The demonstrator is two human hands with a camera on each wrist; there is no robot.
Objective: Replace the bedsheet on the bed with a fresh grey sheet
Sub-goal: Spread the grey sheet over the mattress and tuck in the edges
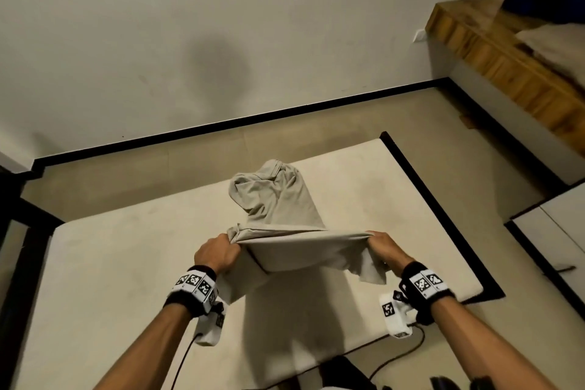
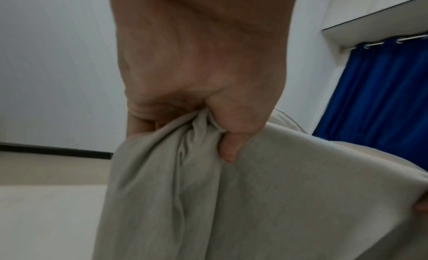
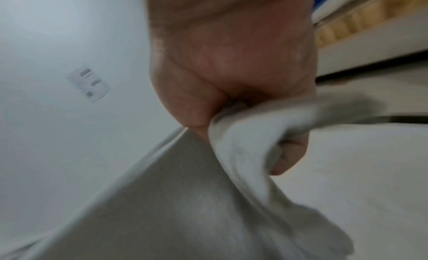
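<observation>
Head view first: both hands hold a pale grey-beige cloth sheet (image 1: 278,209) up over a bare cream mattress (image 1: 110,263) in a black bed frame (image 1: 443,222). Left hand (image 1: 218,252) has its fingers curled tight around one bunched end of the top edge; right hand (image 1: 384,247) grips the other end the same way, so the edge runs taut between them. Beyond that edge the sheet rises in a crumpled hump above the middle of the mattress, while loose ends hang below each fist. Marker-printed black wristbands (image 1: 196,286) sit on both forearms. A white wall (image 1: 221,25) with a black skirting stands behind, and a wooden ledge (image 1: 493,54) lies to the right.

Left wrist view: the left hand (image 2: 199,80) clamps gathered folds of the sheet (image 2: 266,200), thumb pressed into the cloth. A blue curtain (image 2: 382,102) hangs at the right.

Right wrist view, blurred: the right hand (image 3: 231,77) is closed on a wad of the sheet (image 3: 185,209). A white wall socket (image 3: 89,84) shows at the left.
</observation>
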